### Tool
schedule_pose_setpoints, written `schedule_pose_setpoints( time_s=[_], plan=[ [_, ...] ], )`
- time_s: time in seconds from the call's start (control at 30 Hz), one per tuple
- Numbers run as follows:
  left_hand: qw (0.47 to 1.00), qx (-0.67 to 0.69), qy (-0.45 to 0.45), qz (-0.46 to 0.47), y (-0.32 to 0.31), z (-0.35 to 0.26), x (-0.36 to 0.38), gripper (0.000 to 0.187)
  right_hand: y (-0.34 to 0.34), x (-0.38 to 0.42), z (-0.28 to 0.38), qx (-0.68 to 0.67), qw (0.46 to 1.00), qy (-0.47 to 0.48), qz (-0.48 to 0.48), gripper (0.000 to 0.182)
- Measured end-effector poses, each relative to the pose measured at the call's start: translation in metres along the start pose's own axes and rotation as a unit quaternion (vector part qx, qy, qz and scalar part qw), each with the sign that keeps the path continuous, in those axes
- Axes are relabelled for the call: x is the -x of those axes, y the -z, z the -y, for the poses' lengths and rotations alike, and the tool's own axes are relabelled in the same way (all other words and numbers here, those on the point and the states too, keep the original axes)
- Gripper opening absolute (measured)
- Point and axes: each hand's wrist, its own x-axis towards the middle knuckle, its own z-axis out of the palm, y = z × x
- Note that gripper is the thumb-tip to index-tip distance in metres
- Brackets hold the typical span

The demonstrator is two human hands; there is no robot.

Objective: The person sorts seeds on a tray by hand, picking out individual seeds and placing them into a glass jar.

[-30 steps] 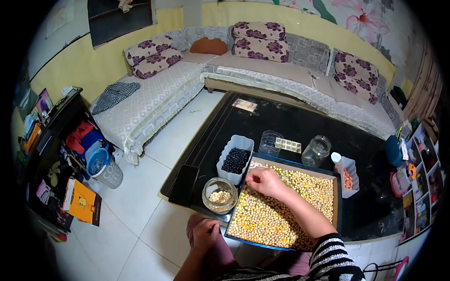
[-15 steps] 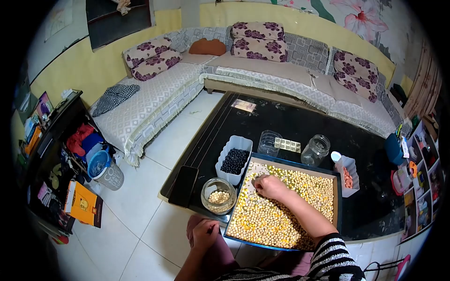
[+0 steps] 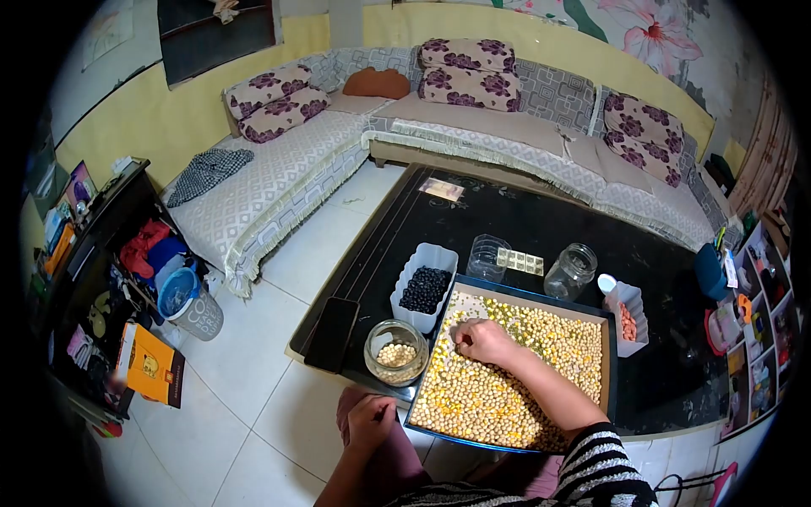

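A shallow box (image 3: 610,372) with a blue-black edge holds pale soybeans (image 3: 481,401) mixed with yellow kernels and small green beans. My right hand (image 3: 488,341) is over its upper left part, fingers bent down among the beans; what they hold is hidden. Closed near my knee, my left hand (image 3: 370,420) is just below a glass jar (image 3: 395,353) with some pale beans; whether it holds anything is too small to tell. Beside the box's upper left corner is a plastic container (image 3: 405,291) of black beans (image 3: 425,290). Pink peanuts (image 3: 628,323) fill part of a container at right.
Behind the box are an empty clear jar (image 3: 571,272), another clear container (image 3: 487,258) and a gold-coloured segmented strip (image 3: 520,262). A black phone (image 3: 332,335) lies at the black table's (image 3: 541,215) left edge. A white lid (image 3: 606,283) is by the peanuts.
My right hand has moved very slightly down in the box, its fingers still bent. My left hand has turned a little and stays near the knee.
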Motion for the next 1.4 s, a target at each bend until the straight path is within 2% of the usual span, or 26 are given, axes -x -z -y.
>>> schedule_pose_setpoints(
  time_s=[0.1, 0.43, 0.53, 0.6, 0.63, 0.7, 0.73, 0.9, 0.97, 1.1, 1.17, 1.3, 1.4],
  plan=[
    [1.0, -0.001, -0.008, -0.002, -0.001, 0.001, 0.001, 0.01, -0.008, -0.004, -0.007, 0.015, 0.999, 0.023, 0.018, 0.009],
    [1.0, 0.005, 0.002, -0.001, -0.001, 0.003, 0.002, 0.01, -0.003, -0.018, -0.013, 0.078, 0.996, 0.006, 0.052, 0.007],
    [1.0, -0.015, 0.004, 0.008, 0.001, 0.001, 0.001, 0.01, 0.001, -0.021, -0.011, 0.069, 0.996, 0.033, 0.036, 0.009],
    [1.0, -0.014, -0.001, 0.004, 0.001, 0.001, 0.001, 0.01, 0.018, -0.02, 0.004, -0.018, 0.998, -0.015, -0.052, 0.009],
    [1.0, -0.013, -0.004, 0.003, 0.0, 0.001, 0.0, 0.01, 0.027, -0.022, 0.012, -0.017, 0.998, -0.015, -0.052, 0.009],
    [1.0, -0.009, 0.0, 0.003, 0.001, -0.001, 0.0, 0.01, 0.04, -0.027, 0.037, -0.102, 0.99, -0.023, -0.093, 0.008],
    [1.0, -0.005, 0.004, 0.004, 0.001, -0.001, 0.0, 0.01, 0.042, -0.028, 0.052, -0.137, 0.982, 0.002, -0.132, 0.008],
    [1.0, 0.001, 0.003, 0.002, 0.001, -0.001, 0.001, 0.01, 0.035, -0.034, 0.099, -0.162, 0.971, 0.151, -0.089, 0.007],
    [1.0, 0.004, 0.009, 0.007, 0.002, -0.001, 0.001, 0.01, 0.035, -0.033, 0.101, -0.147, 0.977, 0.141, -0.059, 0.007],
    [1.0, -0.002, 0.005, 0.002, 0.001, -0.002, 0.0, 0.009, 0.043, -0.028, 0.074, -0.125, 0.979, 0.087, -0.138, 0.008],
    [1.0, 0.0, 0.004, -0.004, 0.001, -0.001, 0.0, 0.008, 0.044, -0.019, 0.054, -0.104, 0.991, 0.002, -0.089, 0.007],
    [1.0, -0.007, 0.016, 0.007, 0.001, -0.002, 0.0, 0.007, 0.019, -0.003, 0.008, -0.045, 0.998, -0.004, -0.034, 0.007],
    [1.0, -0.001, 0.028, 0.009, 0.001, -0.002, 0.0, 0.007, 0.011, 0.001, 0.0, 0.043, 0.998, -0.041, 0.0, 0.008]
  ],
)
